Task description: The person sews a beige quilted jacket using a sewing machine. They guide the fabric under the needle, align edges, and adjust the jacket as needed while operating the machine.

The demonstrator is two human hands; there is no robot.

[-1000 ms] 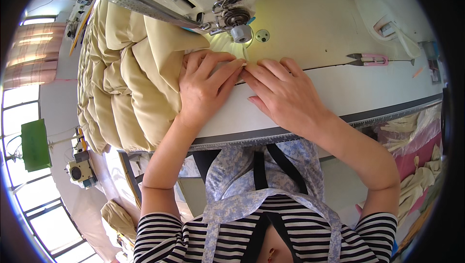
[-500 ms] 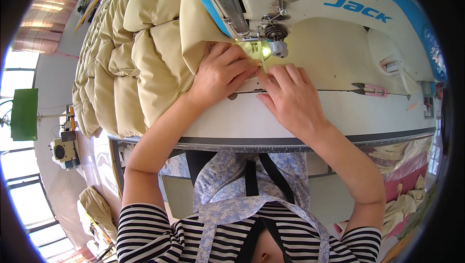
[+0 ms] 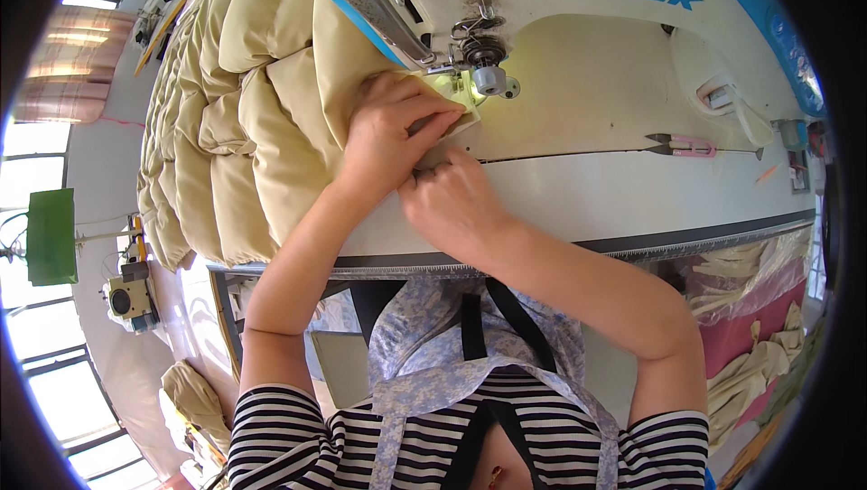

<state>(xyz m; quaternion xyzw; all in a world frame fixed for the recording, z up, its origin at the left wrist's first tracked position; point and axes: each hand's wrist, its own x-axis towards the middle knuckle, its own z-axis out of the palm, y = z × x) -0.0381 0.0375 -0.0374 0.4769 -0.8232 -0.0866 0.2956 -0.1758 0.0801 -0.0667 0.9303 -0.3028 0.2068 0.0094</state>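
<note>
Here's the left hand (image 3: 393,124) at the front of the sewing machine (image 3: 560,2), laid over the near right edge of the padded cloth (image 3: 271,102), thumb and forefinger tips coming together just beside the lit needle area; whether they pinch the edge or only press it, I can't tell. And the right hand (image 3: 456,201) is tucked in close on the near side of the left, fingers curled in, fingertips partly hidden, so I can't tell whether they grip anything. The padded cloth, beige and puffy, fills the left of the worktop (image 3: 578,187) in deep folds, running from the far side down to the near edge, its right side bunched up against the machine's head and the left hand. Over on the right, well apart from both hands, lie the snips (image 3: 682,145), pink handles to the right, dark blades to the left. A ruler strip (image 3: 632,246) runs along the worktop's near edge, both forearms crossing above it, and nearer than that there's a flowered apron (image 3: 479,345) over a striped top (image 3: 280,427). Far out left, a green board (image 3: 51,237) stands before bright windows.
</note>
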